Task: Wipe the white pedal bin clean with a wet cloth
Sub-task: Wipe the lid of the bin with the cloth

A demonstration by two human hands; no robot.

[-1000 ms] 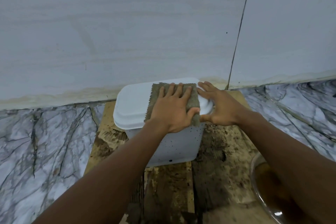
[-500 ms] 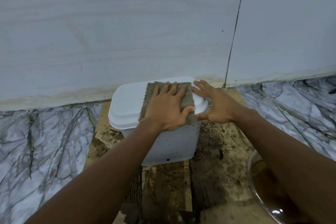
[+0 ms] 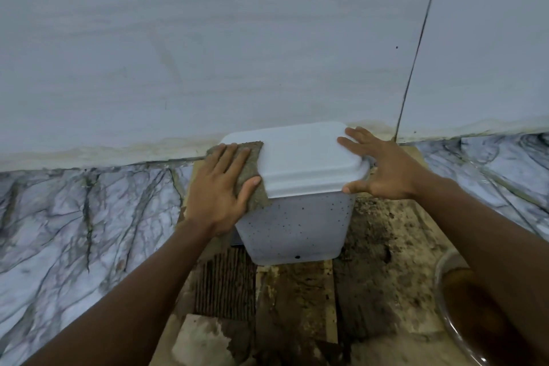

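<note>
White rectangular plastic pedal bin stands on a stained brown wooden board, just in front of the pale tiled wall; can't tell if the bin touches it. Board lies on the veined grey marble floor, which runs out left and right of the bin. Rough olive-brown cloth lies over the bin lid's left edge. Left grip flat on the cloth, thumb at the bin's front-left corner. Right grip on the lid's right edge, fingers on top, thumb at the front-right corner. Clear round glass bowl sits front-right of the bin, well apart, liquid in it.
</note>
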